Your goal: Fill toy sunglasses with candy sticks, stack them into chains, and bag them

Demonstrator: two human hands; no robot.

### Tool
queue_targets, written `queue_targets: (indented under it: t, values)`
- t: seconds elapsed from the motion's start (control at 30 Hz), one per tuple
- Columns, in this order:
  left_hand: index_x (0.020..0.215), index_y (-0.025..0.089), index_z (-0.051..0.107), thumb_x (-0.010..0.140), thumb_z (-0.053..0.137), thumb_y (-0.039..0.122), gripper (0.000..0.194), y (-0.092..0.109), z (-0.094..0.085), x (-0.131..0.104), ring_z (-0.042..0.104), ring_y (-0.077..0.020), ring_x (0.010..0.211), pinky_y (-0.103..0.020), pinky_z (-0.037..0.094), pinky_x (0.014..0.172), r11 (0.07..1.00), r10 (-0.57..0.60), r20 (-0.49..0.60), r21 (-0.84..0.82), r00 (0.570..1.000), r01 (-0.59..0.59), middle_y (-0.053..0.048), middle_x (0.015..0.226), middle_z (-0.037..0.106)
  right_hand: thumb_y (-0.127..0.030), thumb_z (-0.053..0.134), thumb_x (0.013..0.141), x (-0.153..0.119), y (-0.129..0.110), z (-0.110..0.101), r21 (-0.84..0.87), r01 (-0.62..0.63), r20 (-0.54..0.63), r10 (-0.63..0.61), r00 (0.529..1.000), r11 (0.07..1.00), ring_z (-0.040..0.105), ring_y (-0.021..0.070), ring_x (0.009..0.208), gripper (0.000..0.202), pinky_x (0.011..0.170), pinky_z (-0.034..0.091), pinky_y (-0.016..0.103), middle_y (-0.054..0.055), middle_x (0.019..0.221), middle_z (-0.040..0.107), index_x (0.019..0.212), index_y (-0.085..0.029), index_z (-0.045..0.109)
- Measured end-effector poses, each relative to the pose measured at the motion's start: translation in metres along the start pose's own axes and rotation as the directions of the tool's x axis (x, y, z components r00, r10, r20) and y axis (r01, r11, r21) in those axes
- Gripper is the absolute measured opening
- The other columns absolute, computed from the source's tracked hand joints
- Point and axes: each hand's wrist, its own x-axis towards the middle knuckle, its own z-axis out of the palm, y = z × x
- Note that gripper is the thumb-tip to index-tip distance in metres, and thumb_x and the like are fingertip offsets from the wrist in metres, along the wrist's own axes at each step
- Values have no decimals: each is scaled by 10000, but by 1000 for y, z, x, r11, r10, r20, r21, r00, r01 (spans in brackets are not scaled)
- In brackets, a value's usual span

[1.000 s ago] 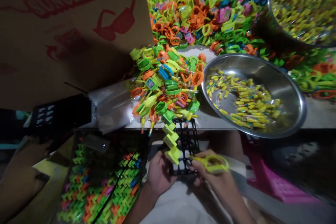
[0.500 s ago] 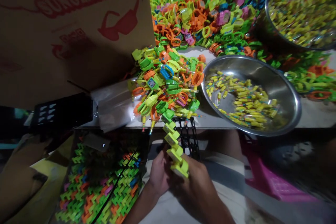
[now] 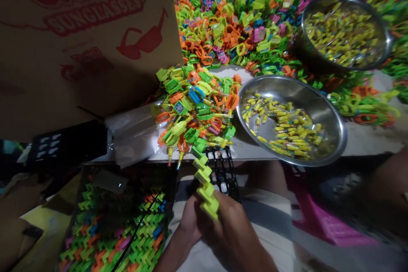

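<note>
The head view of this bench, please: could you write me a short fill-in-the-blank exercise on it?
1. Both hands, left hand and right hand, hold a zigzag chain of ____-coloured plastic pieces.
2. The nearer steel bowl holds small ____ candies.
3. The cardboard box bears the red word CANDY above the word ____.

Missing words: lime-green; yellow; SUNGLASSES
</note>
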Motion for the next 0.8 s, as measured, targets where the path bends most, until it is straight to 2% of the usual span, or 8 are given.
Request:
queue_targets:
  t: [0.13, 0.23, 0.33, 0.43, 0.5, 0.57, 0.63, 0.8]
  values:
    - [765, 137, 686, 964, 611, 135, 213, 0, -1, -1, 618, -135, 519, -224, 520, 539, 999, -9, 38, 32, 999, 8, -24, 621, 677, -249, 542, 1043, 0, 7, -1, 5, -33, 11, 33, 999, 999, 664, 191, 803, 136, 680, 441, 265, 30, 936, 738, 962, -244, 652]
    - [846, 137, 729, 980, 628, 173, 172, 1, 0, -5, 693, -169, 624, -281, 607, 666, 998, -38, 91, 56, 995, 33, -61, 745, 761, -233, 573, 1007, 6, 15, -20, -1, -92, 19, 92, 996, 996, 721, 211, 881, 136, 749, 487, 279, 47, 1031, 786, 1054, -251, 698]
    - [1057, 157, 775, 1024, 581, 202, 202, 3, 1, -7, 777, -231, 829, -394, 652, 841, 997, -24, 125, 76, 992, 15, -98, 957, 829, -299, 578, 999, 23, 21, -47, 33, -53, -77, 55, 996, 998, 746, 235, 938, 243, 822, 516, 309, 60, 1056, 802, 1201, -242, 700]
    - [1230, 197, 763, 996, 619, 211, 275, 6, -1, -8, 792, -317, 1019, -534, 634, 959, 992, -7, 142, 122, 990, -11, -107, 1051, 836, -465, 574, 1022, 47, 26, -63, 98, -38, -175, 55, 983, 994, 731, 231, 841, 304, 757, 507, 301, 53, 941, 791, 1126, -220, 722]
    - [1291, 200, 747, 989, 629, 215, 325, 6, -5, -7, 782, -349, 1088, -610, 605, 1008, 992, -2, 122, 128, 993, -13, -114, 1020, 830, -551, 552, 1030, 65, 27, -67, 66, -73, -308, 90, 947, 995, 702, 230, 757, 387, 698, 468, 303, 44, 830, 762, 1054, -215, 741]
    - [1322, 214, 735, 977, 630, 177, 363, 6, -9, -6, 788, -316, 1038, -629, 587, 1040, 994, 12, 92, 112, 996, -22, -89, 954, 822, -608, 587, 1003, 84, 28, -68, -26, -139, -445, 113, 888, 990, 655, 233, 685, 427, 662, 402, 316, 33, 717, 708, 969, -214, 751]
    - [1324, 225, 734, 949, 646, 128, 397, 5, -13, -5, 784, -258, 902, -591, 599, 1036, 994, 32, 77, 100, 997, -40, -59, 898, 811, -636, 641, 966, 101, 27, -69, -84, -194, -512, 125, 850, 977, 622, 236, 664, 442, 653, 347, 325, 35, 670, 674, 867, -217, 738]
    - [1249, 204, 752, 866, 766, 110, 394, 4, -24, -2, 758, -259, 801, -588, 644, 937, 988, 66, 75, 137, 995, -76, -31, 792, 759, -632, 700, 898, 129, 29, -73, -17, -207, -561, 162, 812, 978, 566, 211, 606, 460, 605, 312, 316, 24, 602, 616, 691, -224, 653]
